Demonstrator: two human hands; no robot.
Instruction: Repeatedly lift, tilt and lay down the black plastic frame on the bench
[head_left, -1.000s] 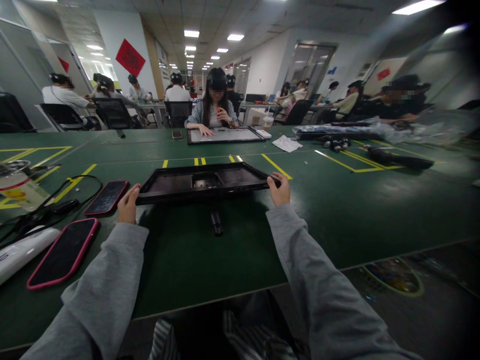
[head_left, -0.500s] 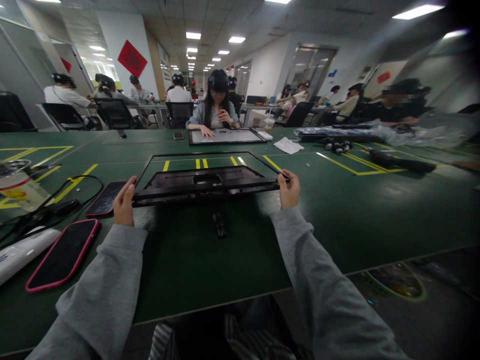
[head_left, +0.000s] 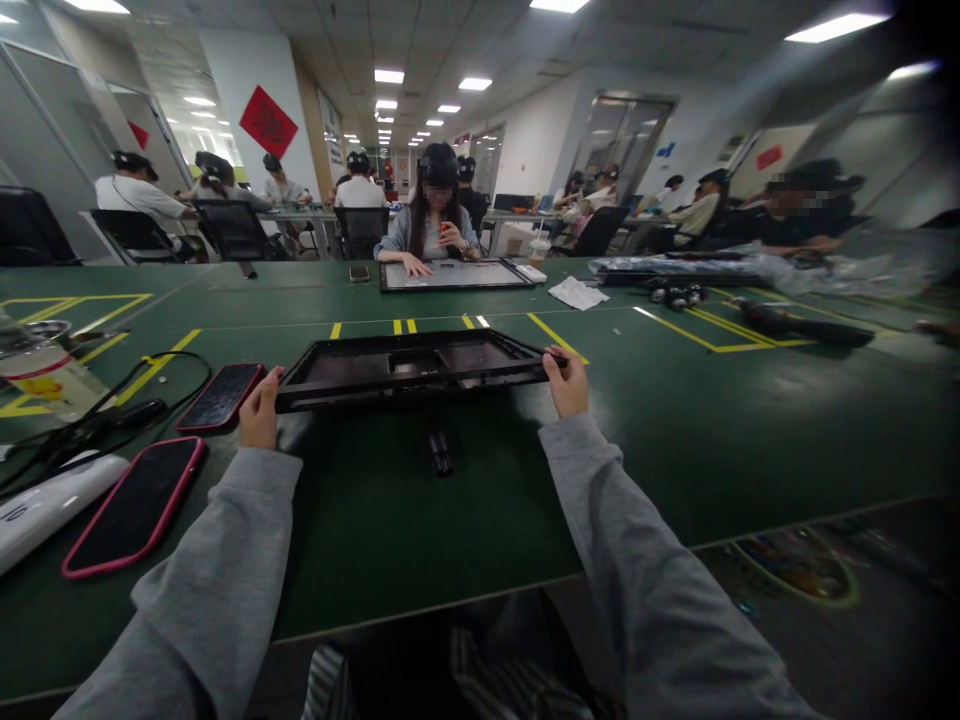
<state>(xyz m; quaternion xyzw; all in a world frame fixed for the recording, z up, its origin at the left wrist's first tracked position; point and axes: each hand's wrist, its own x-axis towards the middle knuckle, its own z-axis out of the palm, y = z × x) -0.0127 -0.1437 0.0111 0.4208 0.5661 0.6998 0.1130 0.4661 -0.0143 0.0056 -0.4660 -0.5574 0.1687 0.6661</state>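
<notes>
Lowered now: black frame (head_left: 409,372) (left hand (head_left: 260,412), right hand (head_left: 568,385) gripping).

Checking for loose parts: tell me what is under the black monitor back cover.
A dark cylindrical tool lies on the green table, its far end under the monitor back cover. The tabletop beneath is otherwise hidden.

L blocked: phones (head_left: 135,505), cables (head_left: 112,392); tool (head_left: 439,450) under panel (head_left: 412,366); R tabletop (head_left: 712,420) free.
</notes>
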